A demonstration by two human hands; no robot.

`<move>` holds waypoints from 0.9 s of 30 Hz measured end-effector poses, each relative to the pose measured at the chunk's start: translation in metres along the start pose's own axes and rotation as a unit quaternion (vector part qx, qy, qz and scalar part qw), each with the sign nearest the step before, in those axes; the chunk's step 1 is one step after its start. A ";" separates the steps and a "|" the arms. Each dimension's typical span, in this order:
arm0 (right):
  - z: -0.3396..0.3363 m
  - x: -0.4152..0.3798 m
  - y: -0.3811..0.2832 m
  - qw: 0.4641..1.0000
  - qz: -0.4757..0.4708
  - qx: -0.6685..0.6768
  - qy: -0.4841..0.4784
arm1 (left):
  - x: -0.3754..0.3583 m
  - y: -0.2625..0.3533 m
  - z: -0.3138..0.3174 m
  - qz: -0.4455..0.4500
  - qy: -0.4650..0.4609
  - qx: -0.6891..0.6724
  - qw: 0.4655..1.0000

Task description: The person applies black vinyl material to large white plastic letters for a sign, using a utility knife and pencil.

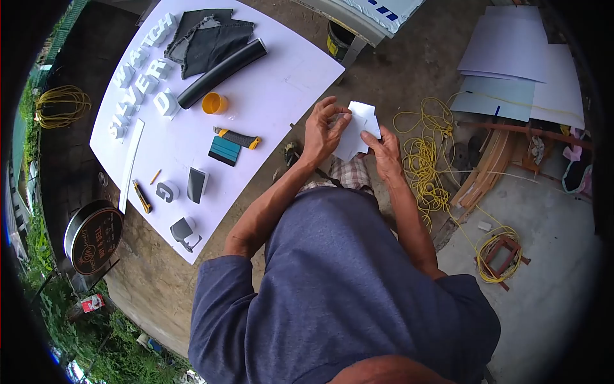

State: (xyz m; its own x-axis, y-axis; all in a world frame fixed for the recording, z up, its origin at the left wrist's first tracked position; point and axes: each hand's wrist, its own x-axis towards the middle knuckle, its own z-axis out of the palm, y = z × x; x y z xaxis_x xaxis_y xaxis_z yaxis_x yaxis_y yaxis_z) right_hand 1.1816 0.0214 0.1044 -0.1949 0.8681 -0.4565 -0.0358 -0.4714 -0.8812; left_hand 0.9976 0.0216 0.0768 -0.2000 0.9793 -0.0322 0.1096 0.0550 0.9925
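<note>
In front of my waist I hold a small piece of white sheet (353,142), with a squarish end at the top. My right hand (385,153) grips its right edge, thumb on the face. At its upper left, the fingers of my left hand (326,128) are pinched together; whether a thin layer is between them I cannot make out. Left of my hands, on the white tabletop (268,83), lie a teal squeegee (224,150), a black and yellow utility knife (238,138), an orange-yellow cup (215,103) and a black roll (222,73).
White raised letters (144,77) stand at the table's far left. Dark-faced letters (167,191), a yellow cutter (142,196) and a pencil (155,176) lie nearer. Tangled yellow cord (425,166) covers floor on the right, near white sheets (505,45). A round box (94,237) sits lower left.
</note>
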 end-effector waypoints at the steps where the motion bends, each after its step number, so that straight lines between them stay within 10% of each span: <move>1: -0.012 0.009 0.003 0.999 -0.004 0.038 -0.003 | 0.010 -0.001 0.013 -0.001 -0.001 0.000 1.000; 16: -0.216 0.191 0.071 0.975 0.146 0.120 0.114 | 0.108 -0.062 0.183 -0.149 -0.045 0.079 0.985; 27: -0.304 0.442 0.196 0.963 0.126 0.121 0.205 | -0.108 -0.173 0.028 -0.456 -0.287 0.439 0.719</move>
State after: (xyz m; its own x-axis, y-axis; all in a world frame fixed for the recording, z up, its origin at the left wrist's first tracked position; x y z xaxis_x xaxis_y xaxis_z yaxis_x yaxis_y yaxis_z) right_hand 1.3868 0.3596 -0.3077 0.1736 0.6862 -0.7064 -0.2759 -0.6547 -0.7037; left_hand 1.0278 -0.0879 -0.0945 -0.1724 0.3633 -0.9156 0.8104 0.5806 0.0778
